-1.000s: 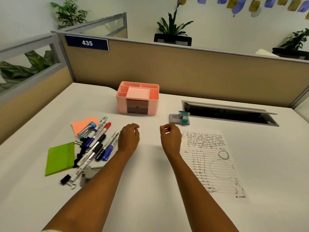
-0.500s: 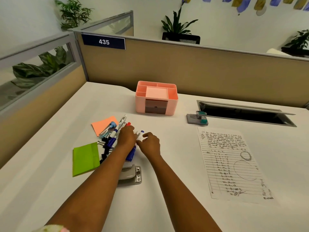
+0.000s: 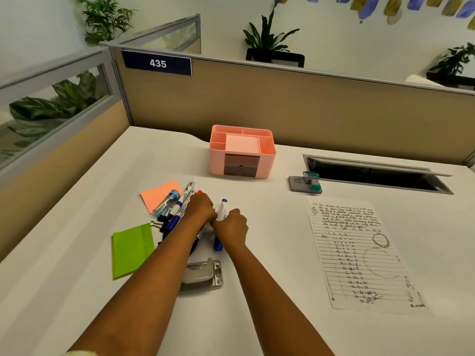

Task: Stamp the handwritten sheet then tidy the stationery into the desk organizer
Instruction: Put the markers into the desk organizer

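**Both hands in the pen pile, stamp and sheet sitting off to the side**

Head cam, the only view here. I'll use the pink desk organizer (image 3: pixel 241 152) as the anchor, since it sits at the back middle of the white desk (image 3: pixel 77 291), up near the tan partition (image 3: pixel 321 106).

Nearer the camera and a bit left of the organizer is the heap of markers (image 3: pixel 183 205), and both hands are right on it. The left hand (image 3: pixel 200 208) is knuckles-up with fingers curled down over the pens, a red cap poking out past it. I can't actually see whether it has closed on any of them. The right hand (image 3: pixel 231 227) is curled around a blue-capped marker (image 3: pixel 220 222), cap end sticking out toward the organizer and the blue tail showing below the fist, so that one looks properly gripped.

Left of the pile: an orange sticky pad (image 3: pixel 156 195) with a clear blue-ended tube (image 3: pixel 168 201) lying across it, black binder clips (image 3: pixel 164 222), and a green sticky pad (image 3: pixel 132 250). A grey hole punch (image 3: pixel 205 274) is nearer the camera, partly under the left forearm.

Right of the organizer, the teal stamp (image 3: pixel 312 181) rests on its grey ink pad (image 3: pixel 300 185), beside a cable slot (image 3: pixel 372 173). The handwritten sheet (image 3: pixel 359 253) lies flat in front of the stamp, well apart from both hands.
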A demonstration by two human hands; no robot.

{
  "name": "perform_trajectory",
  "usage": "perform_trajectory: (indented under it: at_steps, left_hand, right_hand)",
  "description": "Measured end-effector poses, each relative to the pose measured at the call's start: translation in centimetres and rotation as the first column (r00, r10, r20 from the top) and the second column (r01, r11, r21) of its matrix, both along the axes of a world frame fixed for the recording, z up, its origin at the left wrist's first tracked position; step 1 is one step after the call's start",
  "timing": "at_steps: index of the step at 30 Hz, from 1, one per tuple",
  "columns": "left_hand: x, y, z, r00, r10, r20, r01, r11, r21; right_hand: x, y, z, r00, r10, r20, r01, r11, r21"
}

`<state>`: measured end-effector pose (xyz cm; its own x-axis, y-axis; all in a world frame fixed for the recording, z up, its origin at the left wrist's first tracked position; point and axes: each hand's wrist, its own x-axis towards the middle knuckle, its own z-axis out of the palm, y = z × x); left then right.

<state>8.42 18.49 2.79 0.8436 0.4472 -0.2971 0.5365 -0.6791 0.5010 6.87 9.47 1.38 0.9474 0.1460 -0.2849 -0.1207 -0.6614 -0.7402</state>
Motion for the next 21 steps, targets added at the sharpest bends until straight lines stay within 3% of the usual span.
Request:
perform_trajectory:
  at_steps: [4,7,9,12,14,16,19,21]
  left_hand:
    - [0.0,0.4,1.3,0.953,0.209,0.221,-0.17,0.969,-0.18]
    - [-0.1,0.9,2.7,0.811,0.467,0.353,-0.273,0.835,-0.478]
    - [-0.2,1.2,3.2,0.715,0.61,0.341,-0.259,0.684,-0.682]
    - [-0.6,1.0,4.0,0.632,0.746,0.21,-0.149,0.383,-0.911]
    - [-0.8,0.3,4.5,0.609,0.788,0.092,-0.091,0.184,-0.979]
    - [-0.8,-0.5,4.4,0.603,0.798,0.01,-0.044,0.046,-0.998]
    - [-0.7,-1.8,3.7,0.613,0.79,0.009,-0.013,0.022,-1.0]
    - [-1.1,-2.5,3.1,0.662,0.744,0.091,0.028,0.096,-0.995]
  right_hand:
    - [1.4,-1.6,1.1,0.994,-0.108,0.016,0.105,0.984,0.143]
    - [2.8,-2.4,2.4,0.982,-0.187,0.002,0.179,0.944,0.276]
    - [3.9,-3.2,3.2,0.974,-0.224,-0.028,0.219,0.904,0.366]
    - [4.7,-4.4,4.4,0.96,-0.231,-0.158,0.28,0.805,0.524]
    - [5.0,-4.5,5.1,0.958,-0.197,-0.209,0.284,0.767,0.576]
    - [4.7,-4.1,6.0,0.954,-0.148,-0.261,0.285,0.721,0.631]
    - [4.5,-3.5,7.2,0.91,-0.11,-0.399,0.379,0.609,0.697]
    - [4.7,-3.2,7.5,0.918,-0.129,-0.375,0.366,0.639,0.677]
